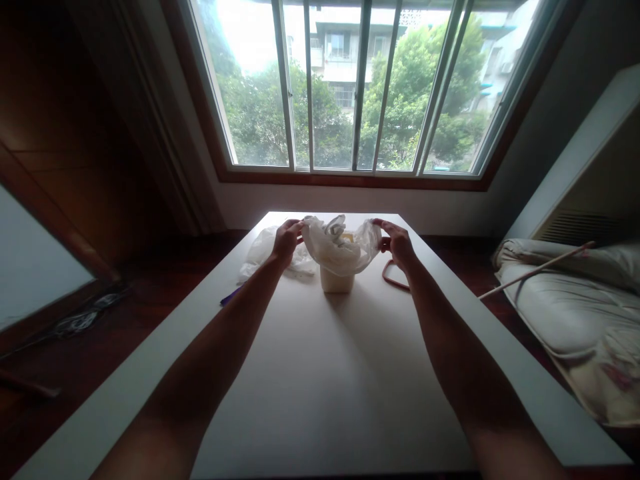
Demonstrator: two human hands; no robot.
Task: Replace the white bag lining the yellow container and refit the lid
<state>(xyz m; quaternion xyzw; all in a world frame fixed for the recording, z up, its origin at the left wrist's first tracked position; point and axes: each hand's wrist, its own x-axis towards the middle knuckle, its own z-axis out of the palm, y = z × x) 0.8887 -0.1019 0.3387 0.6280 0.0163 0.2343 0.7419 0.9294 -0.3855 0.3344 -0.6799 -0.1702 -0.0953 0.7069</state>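
Plastic bag point(325, 257) is spreading across the top of a cream container point(337, 283), which is standing upright toward the far end of the white table point(330, 387). The bag's front portion is hanging over the container's upper wall, its middle is bunching upward, and the lower wall is remaining exposed.

The left hand point(289, 241) is nearly closing, pinching the bag's left edge between thumb and fingers. The right hand point(396, 241) is pinching the right edge at the fingertips, its remaining fingers curling loosely. Both arms are reaching forward, and the two edges are being held well apart.

Work is apparently standing at an intermediate stage: the bag is already covering the container's top, but neither edge is hanging free and the middle is not lying flat. Whether film is lining the interior is not showing.

Crumpled plastic film point(257, 257) is lying beside the left hand; a purple item point(231, 296) is protruding from behind the left forearm. A reddish-brown loop point(392, 283) is lying flat near the container, the right forearm partly hiding it. Beyond the table, a window point(330, 133) is admitting daylight.
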